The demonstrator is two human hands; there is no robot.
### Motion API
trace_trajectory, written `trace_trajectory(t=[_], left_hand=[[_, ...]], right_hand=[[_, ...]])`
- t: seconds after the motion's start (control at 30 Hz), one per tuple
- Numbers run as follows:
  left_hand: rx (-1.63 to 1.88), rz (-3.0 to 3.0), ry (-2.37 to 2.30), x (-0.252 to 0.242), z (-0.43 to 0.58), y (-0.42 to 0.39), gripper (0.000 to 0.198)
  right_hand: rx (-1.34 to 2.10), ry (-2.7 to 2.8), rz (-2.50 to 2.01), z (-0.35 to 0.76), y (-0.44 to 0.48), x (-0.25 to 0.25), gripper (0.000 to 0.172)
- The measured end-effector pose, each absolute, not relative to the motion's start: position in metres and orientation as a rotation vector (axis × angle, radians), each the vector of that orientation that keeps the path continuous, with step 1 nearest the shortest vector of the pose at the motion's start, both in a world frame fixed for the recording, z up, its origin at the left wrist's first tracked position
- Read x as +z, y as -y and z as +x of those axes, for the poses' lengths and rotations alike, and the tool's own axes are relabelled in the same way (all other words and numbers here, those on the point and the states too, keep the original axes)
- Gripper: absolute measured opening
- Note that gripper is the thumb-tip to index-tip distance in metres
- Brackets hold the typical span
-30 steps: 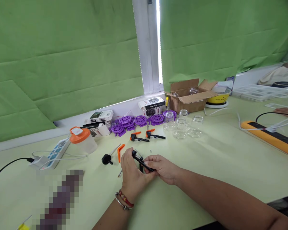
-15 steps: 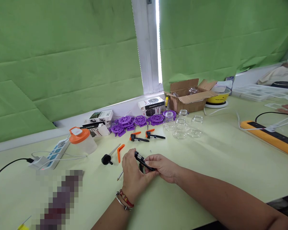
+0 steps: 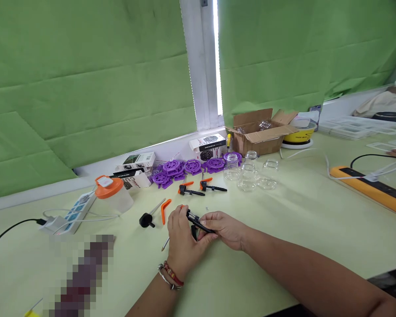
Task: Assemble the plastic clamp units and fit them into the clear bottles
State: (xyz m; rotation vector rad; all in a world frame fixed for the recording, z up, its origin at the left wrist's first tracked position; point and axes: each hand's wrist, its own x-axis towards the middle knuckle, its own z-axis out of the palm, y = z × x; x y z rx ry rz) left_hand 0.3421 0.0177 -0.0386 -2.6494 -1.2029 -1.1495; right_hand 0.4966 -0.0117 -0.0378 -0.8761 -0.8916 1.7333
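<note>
Both hands meet low over the table (image 3: 284, 229), left hand (image 3: 181, 240) and right hand (image 3: 226, 229) fingers pinching the black clamp (image 3: 198, 222).

Purple parts (image 3: 185, 169) lay at the far side, glass jars (image 3: 248, 177) just right of them, a cardboard box (image 3: 263, 134) farther back.

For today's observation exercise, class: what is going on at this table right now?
A person holds a small black clamp in both hands over the pale green table: the left hand grips one end, the right hand the other. A loose orange lever and a black knob lie beside the left hand; two orange-and-black clamps lie farther back.
</note>
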Motion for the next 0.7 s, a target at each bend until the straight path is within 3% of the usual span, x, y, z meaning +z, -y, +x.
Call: trace_trajectory(t=[0.27,0.7], left_hand=[[-1.215,-2.611,1.252,-0.0374,0.3476,-0.0139,0.093],[-1.216,-2.582,1.302,-0.0312,0.3506,-0.0102,0.073]], right_hand=[[1.737,0.854,-0.900,0.4944,0.0121,-0.0402,0.033],[1.720,0.892,-0.916,0.4935,0.0112,-0.0424,0.034]])
